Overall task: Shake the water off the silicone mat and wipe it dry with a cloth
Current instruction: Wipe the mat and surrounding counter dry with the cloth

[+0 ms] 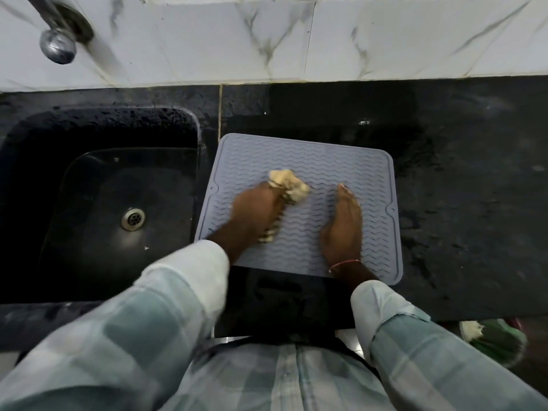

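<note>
Left fingers [274, 189] are curling tight round a bunched pale cloth [289, 183], wad poking out ahead of the knuckles and a tail trailing under the palm; left hand [255, 209] is pressing it onto the mat's middle-left, blurred, so likely mid-wipe. Right fingers [345, 194] are lying flat and together, holding nothing, right hand [341, 226] pinning the silicone mat [326, 161]. Mat is lying flat on the dark wet worktop [459, 173], just beside the sink [112, 179], near edge overhanging a black panel. Judging it light, floppy, slick when wet on this stone, so it is needing that flat palm to stop it sliding; ribbed grooves are probably trapping water. For lifting, pinching a corner or the raised rim looks best
</note>
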### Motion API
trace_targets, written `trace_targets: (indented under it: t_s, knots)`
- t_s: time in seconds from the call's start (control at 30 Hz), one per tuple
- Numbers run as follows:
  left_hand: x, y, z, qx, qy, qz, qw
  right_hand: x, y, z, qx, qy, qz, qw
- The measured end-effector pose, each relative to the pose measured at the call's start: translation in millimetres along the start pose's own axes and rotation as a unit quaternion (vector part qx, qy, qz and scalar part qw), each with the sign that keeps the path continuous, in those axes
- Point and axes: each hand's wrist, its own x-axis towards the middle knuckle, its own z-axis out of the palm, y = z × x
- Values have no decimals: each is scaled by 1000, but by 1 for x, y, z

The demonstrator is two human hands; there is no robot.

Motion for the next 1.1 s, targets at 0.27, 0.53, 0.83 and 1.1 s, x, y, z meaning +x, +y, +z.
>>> trace_targets:
  t_s: [0.27,0.53,0.83,1.1]
  knots:
    - [-11,-67,-33,39,61,-112,991,0,-8,-4,-10,-20,5,1000]
    - [21,75,21,5,0,48,999,1,-11,-8,76,1,48,996]
    - [-18,-99,-53,78,51,-139,986,-1,-16,-12,21,-9,32,999]
    - [19,42,11,-14,37,-7,999,0,-15,-9,10,-12,24,1000]
